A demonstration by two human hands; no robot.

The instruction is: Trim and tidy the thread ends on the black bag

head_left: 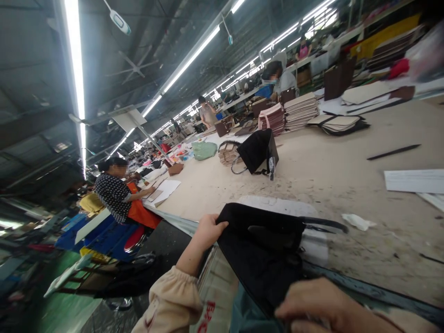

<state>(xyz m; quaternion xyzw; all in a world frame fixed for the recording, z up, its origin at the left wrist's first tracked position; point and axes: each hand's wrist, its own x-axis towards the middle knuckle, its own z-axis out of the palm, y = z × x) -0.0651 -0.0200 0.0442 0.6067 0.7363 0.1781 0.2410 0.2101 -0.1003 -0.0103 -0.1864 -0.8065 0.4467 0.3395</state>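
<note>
A flat black bag [263, 249] with handles lies over the near edge of the long worktable [333, 171]. My left hand [208, 230] grips the bag's far left corner, fingers curled over its edge. At the bottom of the view, my right hand [322, 307] is closed on the bag's near end. The black handles [322, 224] stick out to the right onto the table. Under the bag lies a white sheet [274, 203].
Another black bag [258, 150] stands further up the table, beside stacks of brown and pink bags [287, 113]. White papers [412, 180] lie at the right. A person in an orange apron [120, 196] works at the left edge; other people stand farther back.
</note>
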